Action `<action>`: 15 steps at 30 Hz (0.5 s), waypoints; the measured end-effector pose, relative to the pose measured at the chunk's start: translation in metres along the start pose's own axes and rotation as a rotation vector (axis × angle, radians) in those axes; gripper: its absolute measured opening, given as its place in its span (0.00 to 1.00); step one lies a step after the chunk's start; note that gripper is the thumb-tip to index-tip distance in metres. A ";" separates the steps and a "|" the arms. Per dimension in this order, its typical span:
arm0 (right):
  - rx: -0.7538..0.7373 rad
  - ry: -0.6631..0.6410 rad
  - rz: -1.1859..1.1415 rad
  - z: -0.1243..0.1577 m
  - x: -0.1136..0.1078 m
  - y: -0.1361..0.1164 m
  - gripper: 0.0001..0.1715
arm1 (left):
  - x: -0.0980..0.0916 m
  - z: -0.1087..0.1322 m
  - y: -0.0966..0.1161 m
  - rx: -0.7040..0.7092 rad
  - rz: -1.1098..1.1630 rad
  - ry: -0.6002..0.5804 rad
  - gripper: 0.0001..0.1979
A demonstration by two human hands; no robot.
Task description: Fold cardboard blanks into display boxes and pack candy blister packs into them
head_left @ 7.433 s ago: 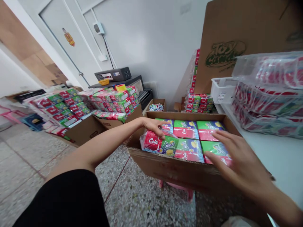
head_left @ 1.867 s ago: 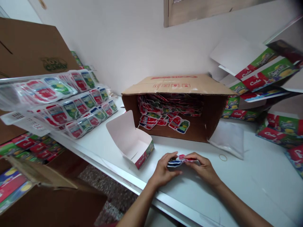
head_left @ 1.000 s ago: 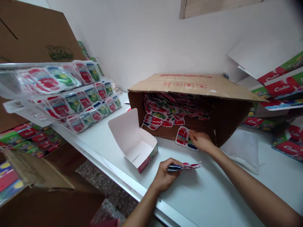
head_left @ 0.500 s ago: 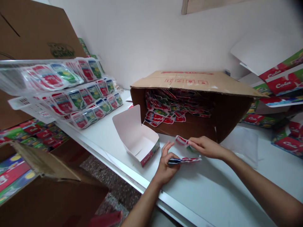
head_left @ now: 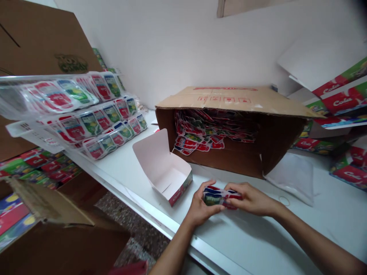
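Between my two hands is a small stack of candy sachets [head_left: 215,196], red, blue and green with white edges, held just above the white table. My left hand [head_left: 200,204] grips the stack's left end, thumb in front and fingers behind. At the right end, my right hand [head_left: 249,198] has its fingers closed around the sachets. Left of my hands stands a small open display box [head_left: 172,179] with its white lid raised; its inside shows bare white card. Behind them, a large carton [head_left: 229,100] lies on its side with many loose sachets [head_left: 197,143] inside.
Clear trays of sachets [head_left: 97,122] are stacked at the left. Printed cola boxes [head_left: 344,101] stand at the right, near a clear plastic bag [head_left: 292,177] and a rubber band [head_left: 283,201]. An open brown carton [head_left: 69,236] sits below the table [head_left: 137,194] edge.
My right hand has brought its sachet down to the stack in my left hand. Both hands now hold the sachets together, and the left hand has turned slightly.
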State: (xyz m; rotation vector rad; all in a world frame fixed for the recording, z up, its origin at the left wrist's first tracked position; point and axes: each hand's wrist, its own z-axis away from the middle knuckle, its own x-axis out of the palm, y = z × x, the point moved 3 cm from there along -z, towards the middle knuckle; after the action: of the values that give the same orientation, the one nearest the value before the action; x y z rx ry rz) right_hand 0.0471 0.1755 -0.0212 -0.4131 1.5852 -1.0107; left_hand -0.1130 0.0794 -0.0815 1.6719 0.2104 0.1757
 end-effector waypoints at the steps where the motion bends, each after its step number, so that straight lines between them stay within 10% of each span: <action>1: -0.015 -0.015 0.015 0.001 0.002 -0.001 0.10 | 0.000 0.000 -0.002 -0.035 0.045 -0.029 0.40; 5: -0.063 -0.139 -0.056 -0.020 -0.012 0.009 0.18 | 0.004 0.001 -0.009 -0.154 0.069 -0.077 0.18; 11: 0.157 0.498 0.247 -0.117 -0.099 0.067 0.22 | 0.009 0.001 0.004 0.012 -0.064 -0.121 0.08; 15: 0.082 0.580 0.314 -0.203 -0.115 0.048 0.30 | 0.009 -0.002 0.005 0.032 -0.060 -0.082 0.10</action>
State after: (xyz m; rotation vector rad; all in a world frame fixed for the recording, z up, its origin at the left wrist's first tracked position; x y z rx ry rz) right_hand -0.0954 0.3643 0.0072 0.2088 2.0324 -0.9929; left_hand -0.1044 0.0825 -0.0765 1.6989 0.2026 0.0588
